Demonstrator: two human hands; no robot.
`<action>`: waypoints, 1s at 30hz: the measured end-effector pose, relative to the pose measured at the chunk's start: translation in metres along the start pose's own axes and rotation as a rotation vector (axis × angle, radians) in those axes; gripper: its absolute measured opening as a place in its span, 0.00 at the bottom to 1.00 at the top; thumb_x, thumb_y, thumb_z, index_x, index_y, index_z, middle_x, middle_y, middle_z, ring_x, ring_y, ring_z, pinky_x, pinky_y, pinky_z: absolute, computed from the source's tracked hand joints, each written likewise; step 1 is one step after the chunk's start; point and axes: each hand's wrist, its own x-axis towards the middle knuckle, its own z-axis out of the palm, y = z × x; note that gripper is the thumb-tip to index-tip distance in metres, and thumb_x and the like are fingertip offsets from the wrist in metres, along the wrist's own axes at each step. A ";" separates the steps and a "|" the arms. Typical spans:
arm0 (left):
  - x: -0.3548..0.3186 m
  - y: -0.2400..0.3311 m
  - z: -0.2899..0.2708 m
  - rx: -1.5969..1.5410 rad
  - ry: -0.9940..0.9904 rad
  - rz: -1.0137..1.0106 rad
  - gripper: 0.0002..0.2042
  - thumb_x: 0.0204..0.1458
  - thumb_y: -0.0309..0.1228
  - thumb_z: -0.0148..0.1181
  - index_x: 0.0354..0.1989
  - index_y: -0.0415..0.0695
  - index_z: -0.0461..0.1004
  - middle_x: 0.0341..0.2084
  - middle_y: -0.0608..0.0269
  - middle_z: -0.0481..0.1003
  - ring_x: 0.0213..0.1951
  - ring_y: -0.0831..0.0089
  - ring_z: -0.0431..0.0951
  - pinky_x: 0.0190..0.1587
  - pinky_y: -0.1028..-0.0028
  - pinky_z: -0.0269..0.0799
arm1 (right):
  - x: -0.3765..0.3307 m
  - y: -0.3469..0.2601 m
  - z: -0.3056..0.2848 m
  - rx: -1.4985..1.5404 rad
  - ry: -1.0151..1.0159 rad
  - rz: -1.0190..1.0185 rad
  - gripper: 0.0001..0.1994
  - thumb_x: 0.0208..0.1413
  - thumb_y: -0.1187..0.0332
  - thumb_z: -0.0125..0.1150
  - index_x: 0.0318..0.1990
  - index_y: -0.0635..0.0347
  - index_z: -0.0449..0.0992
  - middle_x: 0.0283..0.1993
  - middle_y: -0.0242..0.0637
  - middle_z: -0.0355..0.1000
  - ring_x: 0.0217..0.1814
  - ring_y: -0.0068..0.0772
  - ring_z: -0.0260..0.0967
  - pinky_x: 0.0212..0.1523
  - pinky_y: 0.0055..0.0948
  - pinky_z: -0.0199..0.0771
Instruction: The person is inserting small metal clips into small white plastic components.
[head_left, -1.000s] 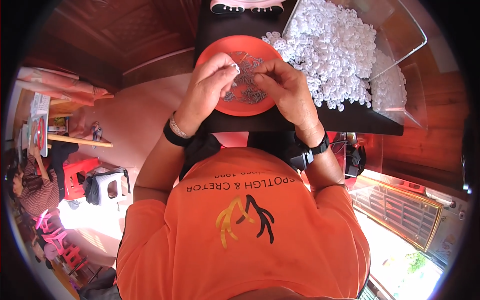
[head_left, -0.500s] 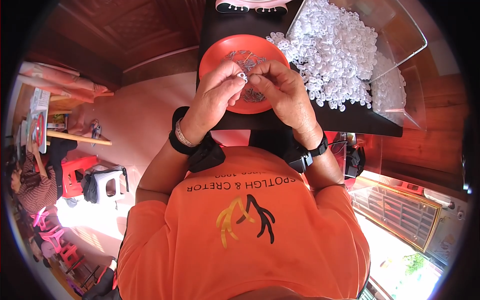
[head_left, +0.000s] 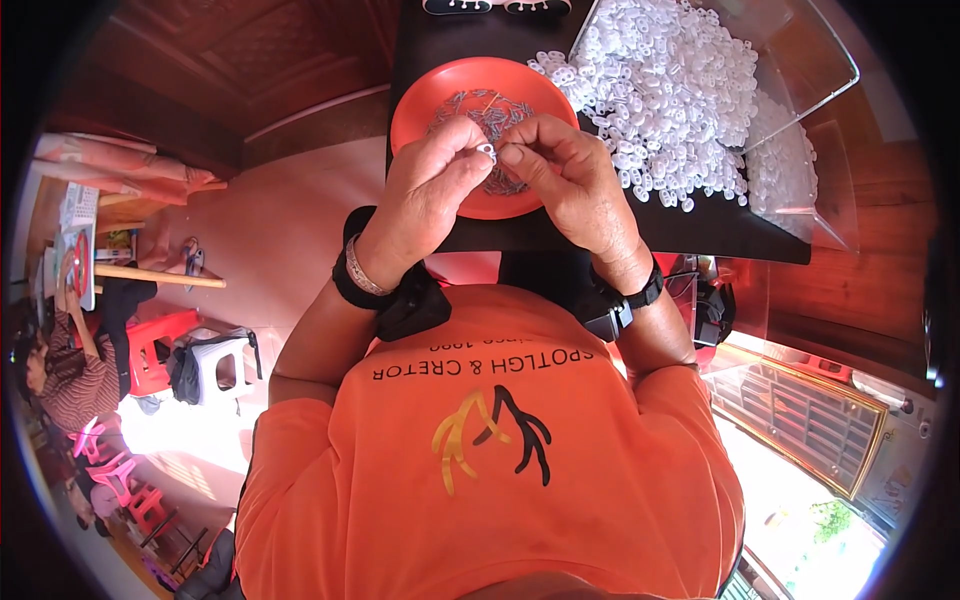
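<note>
Over the orange bowl (head_left: 420,95), my left hand (head_left: 430,180) pinches a small white plastic piece with holes (head_left: 487,150) between thumb and forefinger. Close beside that piece, my right hand (head_left: 575,185) has its thumb and forefinger drawn together; whatever they grip is too small or hidden to make out. Many small grey metal pins (head_left: 505,110) lie in the bowl, partly covered by my hands. To the right of the bowl spreads a large heap of similar white plastic pieces (head_left: 670,100).
The heap spills from a clear plastic box (head_left: 855,85) onto the dark table (head_left: 725,232). Black and white shoes (head_left: 497,6) show at the far edge. At the left are a seated person (head_left: 75,375), a red stool (head_left: 150,350) and a white stool (head_left: 230,365).
The bowl, heap and table sit slightly higher in the picture as the view shifts. My hands keep nearly the same pinch, with a slight gap showing between their fingertips.
</note>
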 end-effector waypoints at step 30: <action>-0.017 -0.008 0.007 0.007 -0.033 -0.050 0.09 0.57 0.33 0.46 0.32 0.39 0.66 0.17 0.74 0.59 0.20 0.87 0.56 0.23 0.82 0.53 | -0.010 0.001 0.007 -0.360 -0.005 -0.220 0.04 0.52 0.73 0.58 0.34 0.62 0.75 0.28 0.41 0.72 0.29 0.40 0.73 0.28 0.31 0.70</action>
